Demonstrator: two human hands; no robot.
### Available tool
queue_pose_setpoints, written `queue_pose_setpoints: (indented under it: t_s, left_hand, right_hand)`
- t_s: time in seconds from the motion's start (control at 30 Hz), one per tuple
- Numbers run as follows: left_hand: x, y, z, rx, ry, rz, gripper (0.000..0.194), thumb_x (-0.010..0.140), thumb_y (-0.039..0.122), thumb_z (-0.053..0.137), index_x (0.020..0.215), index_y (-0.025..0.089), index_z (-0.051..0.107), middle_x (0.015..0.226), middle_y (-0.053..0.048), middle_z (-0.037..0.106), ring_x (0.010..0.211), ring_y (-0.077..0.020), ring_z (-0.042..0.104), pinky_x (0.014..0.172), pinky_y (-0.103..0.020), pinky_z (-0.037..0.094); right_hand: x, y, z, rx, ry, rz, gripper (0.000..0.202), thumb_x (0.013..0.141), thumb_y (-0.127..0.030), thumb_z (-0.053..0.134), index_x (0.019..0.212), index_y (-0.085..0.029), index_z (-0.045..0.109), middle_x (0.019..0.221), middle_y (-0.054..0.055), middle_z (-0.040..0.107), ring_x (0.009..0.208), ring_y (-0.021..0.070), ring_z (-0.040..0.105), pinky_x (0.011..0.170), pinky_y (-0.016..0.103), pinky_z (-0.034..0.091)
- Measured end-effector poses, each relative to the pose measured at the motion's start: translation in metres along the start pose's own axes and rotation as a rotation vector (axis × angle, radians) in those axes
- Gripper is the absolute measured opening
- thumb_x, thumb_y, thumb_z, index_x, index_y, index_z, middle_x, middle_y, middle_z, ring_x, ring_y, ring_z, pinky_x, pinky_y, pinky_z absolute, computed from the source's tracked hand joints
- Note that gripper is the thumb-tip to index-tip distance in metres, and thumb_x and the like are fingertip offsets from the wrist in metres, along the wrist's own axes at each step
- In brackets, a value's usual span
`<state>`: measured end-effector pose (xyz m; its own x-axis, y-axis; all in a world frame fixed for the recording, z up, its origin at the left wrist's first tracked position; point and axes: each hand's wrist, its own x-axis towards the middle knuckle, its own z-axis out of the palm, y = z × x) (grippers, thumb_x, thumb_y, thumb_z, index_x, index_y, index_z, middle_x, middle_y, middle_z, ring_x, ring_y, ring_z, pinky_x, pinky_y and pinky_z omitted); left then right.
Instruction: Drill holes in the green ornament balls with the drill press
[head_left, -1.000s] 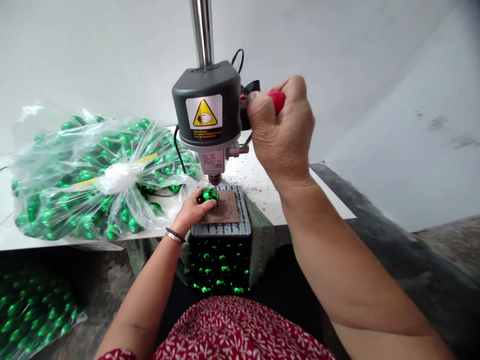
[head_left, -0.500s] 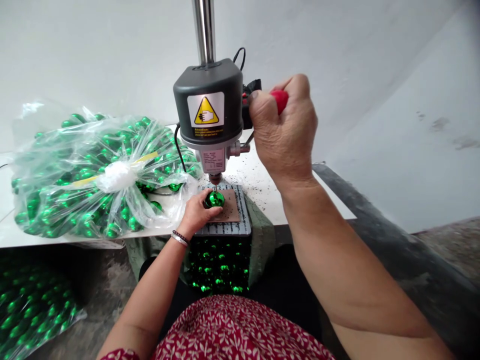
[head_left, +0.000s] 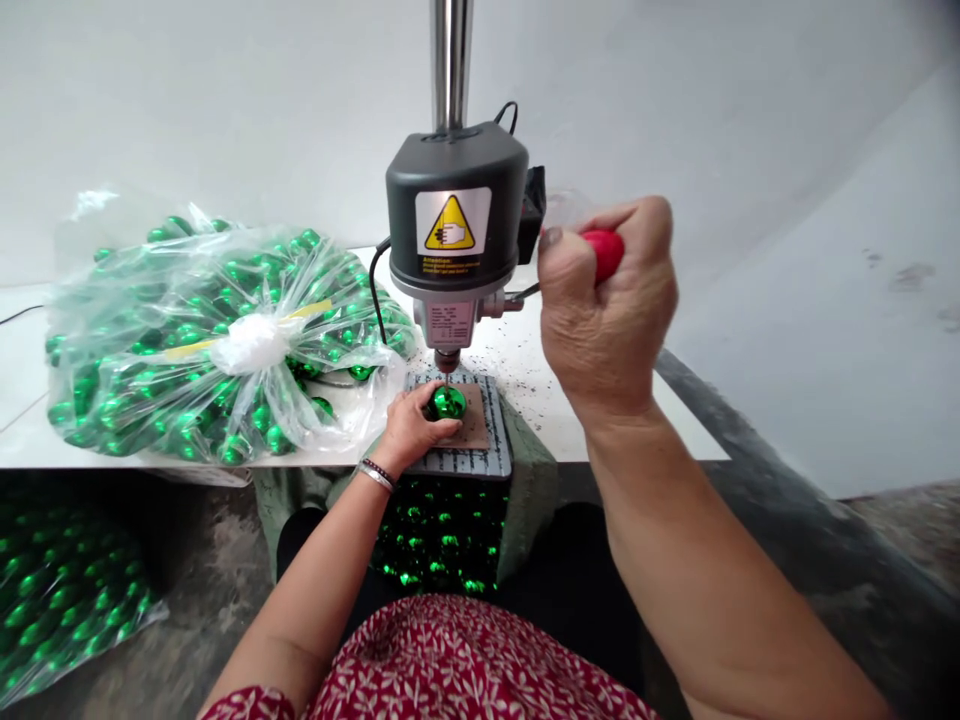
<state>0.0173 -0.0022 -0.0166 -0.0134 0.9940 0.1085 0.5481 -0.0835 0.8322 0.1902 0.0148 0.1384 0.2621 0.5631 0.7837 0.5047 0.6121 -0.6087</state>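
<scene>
A shiny green ball [head_left: 451,403] rests on a brown board [head_left: 474,430] over the grey slotted base of a drill press [head_left: 456,215]. Thumb and fingers of my left hand [head_left: 412,426] hold the ball from its left side. The thin drill bit [head_left: 448,380] points down at the top of the ball; whether it touches is too small to tell. At the right of the machine, my right hand [head_left: 611,300] is closed around a red knob [head_left: 606,254] on the press lever.
A tied clear bag of green balls [head_left: 112,390] lies on the white table [head_left: 694,430] at left. Another bag of green balls [head_left: 67,590] is below at lower left. More green balls [head_left: 442,540] sit below the table's front edge. Dark shavings lie around the base.
The whole view has shifted, so the machine appears farther right. My right hand and the red knob have moved down relative to the machine. My left hand still holds the ball.
</scene>
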Motion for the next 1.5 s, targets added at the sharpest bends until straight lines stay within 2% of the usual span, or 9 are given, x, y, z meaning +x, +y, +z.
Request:
queue_pose_setpoints:
  t_s: [0.37,0.53,0.73,0.87,1.13,1.2,1.3,1.4,1.5]
  left_hand:
    - [0.000,-0.003,0.002,0.044,0.012,0.000,0.059,0.066,0.023,0.086,0.123,0.022,0.074,0.108,-0.004,0.077,0.104,-0.0270,0.065,0.102,-0.041,0.049]
    - [-0.001,-0.006,0.004,0.069,0.034,-0.013,0.061,0.064,0.023,0.088,0.124,0.024,0.074,0.111,-0.005,0.077,0.110,-0.0311,0.064,0.106,-0.046,0.047]
    - [-0.001,-0.011,0.007,0.025,0.047,0.004,0.060,0.064,0.026,0.089,0.122,0.024,0.075,0.113,-0.006,0.077,0.112,-0.0316,0.064,0.108,-0.046,0.047]
    - [-0.002,-0.012,0.008,0.050,0.056,0.011,0.060,0.064,0.026,0.088,0.123,0.024,0.074,0.119,-0.007,0.076,0.114,-0.0326,0.063,0.110,-0.048,0.045]
    - [-0.001,-0.006,0.004,-0.070,0.018,0.015,0.052,0.064,0.027,0.087,0.115,0.022,0.076,0.093,-0.002,0.076,0.096,-0.0258,0.067,0.092,-0.036,0.053]
    - [-0.001,-0.004,0.003,-0.065,0.006,0.024,0.047,0.066,0.028,0.086,0.111,0.022,0.076,0.090,-0.001,0.076,0.094,-0.0245,0.066,0.089,-0.034,0.053]
    - [-0.002,-0.002,0.003,-0.036,0.011,0.032,0.041,0.067,0.029,0.086,0.106,0.020,0.077,0.087,-0.001,0.074,0.091,-0.0237,0.066,0.088,-0.033,0.052]
    - [-0.003,-0.001,0.004,-0.027,0.023,0.041,0.037,0.068,0.029,0.085,0.102,0.020,0.076,0.086,-0.001,0.074,0.091,-0.0235,0.065,0.088,-0.033,0.052]
    - [-0.006,0.000,0.003,-0.002,0.033,0.060,0.037,0.069,0.028,0.085,0.104,0.019,0.075,0.089,-0.001,0.074,0.093,-0.0238,0.066,0.089,-0.034,0.051]
  right_hand:
    - [-0.029,0.003,-0.012,-0.095,0.017,-0.010,0.017,0.089,-0.038,0.052,0.081,-0.024,0.047,0.069,-0.004,0.048,0.061,0.0077,0.043,0.063,0.026,0.043]
    - [-0.039,0.008,-0.012,-0.104,0.045,-0.021,0.017,0.088,-0.039,0.053,0.081,-0.024,0.049,0.070,-0.003,0.051,0.062,0.0093,0.047,0.061,0.026,0.044]
    - [-0.058,0.020,-0.007,-0.126,0.144,-0.078,0.017,0.091,-0.041,0.053,0.085,-0.025,0.052,0.070,-0.002,0.056,0.061,0.0107,0.052,0.058,0.027,0.046]
    - [-0.066,0.024,-0.005,-0.127,0.159,-0.097,0.016,0.092,-0.041,0.054,0.088,-0.025,0.054,0.074,-0.002,0.062,0.062,0.0103,0.057,0.059,0.026,0.047]
    - [-0.081,0.029,-0.005,-0.066,0.169,-0.122,0.014,0.089,-0.036,0.057,0.085,-0.022,0.054,0.071,-0.001,0.059,0.061,0.0100,0.055,0.059,0.026,0.046]
    - [-0.074,0.025,-0.006,-0.071,0.172,-0.103,0.016,0.088,-0.038,0.057,0.084,-0.022,0.054,0.071,-0.001,0.058,0.061,0.0103,0.054,0.058,0.026,0.045]
    - [-0.044,0.011,-0.005,-0.080,0.145,-0.075,0.017,0.088,-0.037,0.056,0.083,-0.022,0.053,0.070,-0.002,0.055,0.060,0.0088,0.049,0.057,0.026,0.041]
    - [-0.001,0.000,-0.001,-0.095,0.031,0.043,0.017,0.090,-0.029,0.055,0.077,-0.019,0.048,0.065,-0.005,0.046,0.057,0.0056,0.037,0.055,0.023,0.031]
    - [0.034,-0.004,0.005,-0.103,-0.087,0.122,0.025,0.091,-0.029,0.055,0.073,-0.018,0.042,0.064,-0.008,0.041,0.060,0.0029,0.032,0.064,0.021,0.032]
